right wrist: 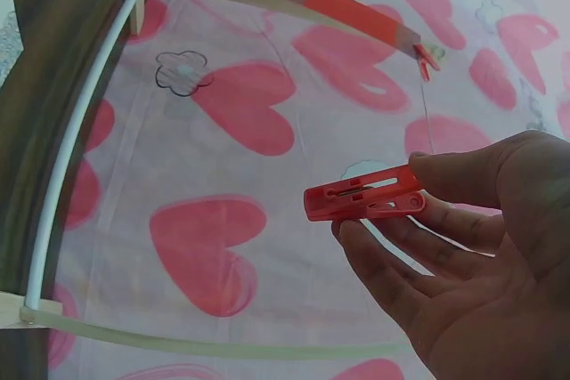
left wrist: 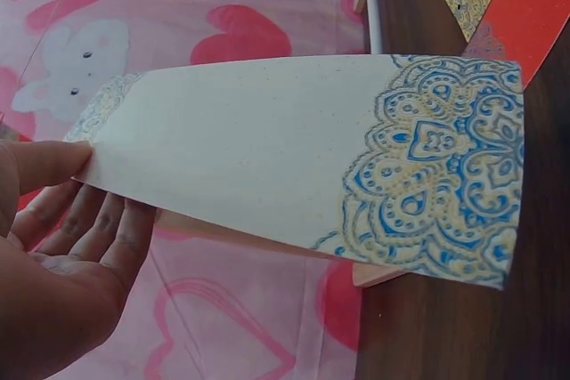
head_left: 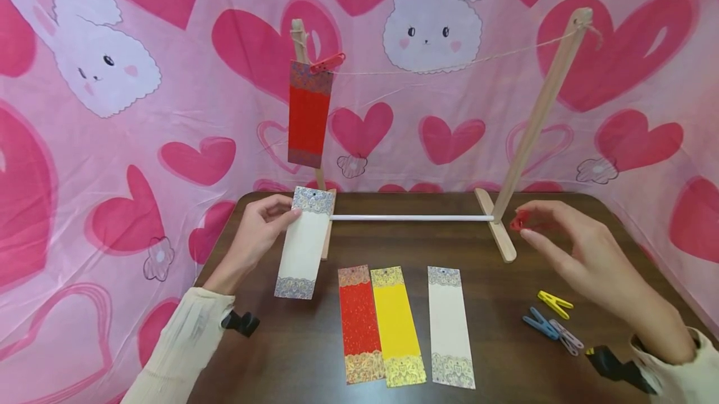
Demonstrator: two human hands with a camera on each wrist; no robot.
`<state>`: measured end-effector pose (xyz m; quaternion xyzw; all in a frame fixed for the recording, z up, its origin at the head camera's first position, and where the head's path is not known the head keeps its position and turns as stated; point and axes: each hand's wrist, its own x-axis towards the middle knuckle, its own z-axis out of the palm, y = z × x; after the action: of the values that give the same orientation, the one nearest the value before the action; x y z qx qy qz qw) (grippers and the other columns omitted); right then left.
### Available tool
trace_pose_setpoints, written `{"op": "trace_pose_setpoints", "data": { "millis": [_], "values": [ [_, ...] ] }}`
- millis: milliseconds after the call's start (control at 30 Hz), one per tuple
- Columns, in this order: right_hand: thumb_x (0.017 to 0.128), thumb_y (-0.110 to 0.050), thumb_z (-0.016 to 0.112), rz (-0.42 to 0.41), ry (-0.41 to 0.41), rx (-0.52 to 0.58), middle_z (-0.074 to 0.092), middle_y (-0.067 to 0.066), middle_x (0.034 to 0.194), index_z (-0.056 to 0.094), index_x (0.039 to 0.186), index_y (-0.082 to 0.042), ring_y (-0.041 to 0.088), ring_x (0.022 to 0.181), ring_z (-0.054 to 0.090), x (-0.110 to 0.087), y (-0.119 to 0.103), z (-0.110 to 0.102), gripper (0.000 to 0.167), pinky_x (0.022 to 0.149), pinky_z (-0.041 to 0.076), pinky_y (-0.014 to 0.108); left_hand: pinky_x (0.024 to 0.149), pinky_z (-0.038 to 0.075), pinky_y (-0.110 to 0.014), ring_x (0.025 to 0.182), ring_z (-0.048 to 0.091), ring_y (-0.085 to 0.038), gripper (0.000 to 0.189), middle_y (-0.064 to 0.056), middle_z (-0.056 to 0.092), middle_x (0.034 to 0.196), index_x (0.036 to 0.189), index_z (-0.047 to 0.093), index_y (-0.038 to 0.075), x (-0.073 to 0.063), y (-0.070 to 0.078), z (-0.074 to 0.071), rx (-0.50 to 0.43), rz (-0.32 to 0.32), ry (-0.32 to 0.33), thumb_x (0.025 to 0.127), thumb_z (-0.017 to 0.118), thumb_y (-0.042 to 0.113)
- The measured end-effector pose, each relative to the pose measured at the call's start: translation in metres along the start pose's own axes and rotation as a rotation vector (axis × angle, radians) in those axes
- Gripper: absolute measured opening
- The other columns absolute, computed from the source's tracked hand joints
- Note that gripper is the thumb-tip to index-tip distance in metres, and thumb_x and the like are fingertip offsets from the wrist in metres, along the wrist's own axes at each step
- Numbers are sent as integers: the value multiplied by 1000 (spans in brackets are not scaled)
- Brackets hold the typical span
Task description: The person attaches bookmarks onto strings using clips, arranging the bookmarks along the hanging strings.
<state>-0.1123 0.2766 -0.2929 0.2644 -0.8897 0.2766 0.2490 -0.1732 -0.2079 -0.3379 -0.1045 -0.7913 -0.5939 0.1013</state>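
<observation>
My left hand (head_left: 261,226) pinches a white bookmark-like paper strip (head_left: 305,245) by its upper left edge, thumb in front and fingers behind. Blue and gold lace patterns (left wrist: 436,166) cover both ends of that strip, which hangs above the tabletop beside the left foot of the wooden stand. Off to the right, my right hand (head_left: 578,248) holds a red clothespin (right wrist: 365,196) between thumb and fingers. From the string (head_left: 427,72) at the left post hangs a red strip (head_left: 308,118), clipped by another red clothespin (head_left: 328,63).
On the dark table (head_left: 269,341) lie a red strip (head_left: 359,320), a yellow strip (head_left: 396,320) and a white strip (head_left: 451,329). Yellow (head_left: 555,304), blue (head_left: 540,323) and purple (head_left: 567,337) clothespins lie at right. A white rod (head_left: 412,218) joins the stand's feet; its right post (head_left: 542,113) leans outward.
</observation>
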Motion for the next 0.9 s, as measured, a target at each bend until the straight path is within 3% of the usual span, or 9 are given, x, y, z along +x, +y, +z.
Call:
{"op": "trace_pose_setpoints", "data": {
  "millis": [233,600,800,900],
  "values": [
    [75,2,83,-44,36,-14,68,-7,105,68,116,-14,-6,101,56,16,-6,-5,47,90,35,4,72,57,-25,79,68,-12,26,-17,70,96,109,68,-7,12,8,3,22,28,-7,92,72,11],
    [70,5,85,-120,77,7,68,-2,106,70,113,-10,-6,101,55,41,-16,-7,48,90,37,6,73,56,-25,80,68,-12,23,-22,69,99,109,69,-5,32,25,12,20,82,-26,91,72,9],
    [72,4,85,-125,66,17,68,0,107,70,117,-9,-4,94,57,58,-21,-7,49,79,45,6,74,56,-26,80,67,-14,23,-22,68,99,109,68,-5,45,30,21,1,98,-16,92,72,11],
    [71,6,85,-138,101,41,70,0,103,72,114,-7,-2,93,57,69,-25,-5,47,71,46,6,74,56,-24,81,68,-15,23,-22,69,100,108,67,-5,51,34,27,-8,104,-19,92,72,11]
  ]
}}
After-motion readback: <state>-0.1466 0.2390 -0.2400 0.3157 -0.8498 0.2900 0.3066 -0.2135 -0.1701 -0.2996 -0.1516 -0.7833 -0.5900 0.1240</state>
